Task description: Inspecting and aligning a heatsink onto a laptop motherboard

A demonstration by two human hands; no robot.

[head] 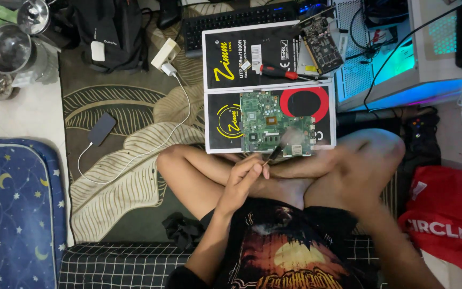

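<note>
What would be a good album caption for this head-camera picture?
Cross-legged on a leaf-patterned rug, a person's left hand holds a small tool at a green circuit board lying on a black box.

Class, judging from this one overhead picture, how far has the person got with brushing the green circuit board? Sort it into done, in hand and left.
Done: the green circuit board lies bare on the black box, with a red-handled screwdriver set aside.
In hand: the left hand pinches a small brush at the board's near edge; the right hand is blurred.
Left: how much of the board has been brushed cannot be told.
</note>
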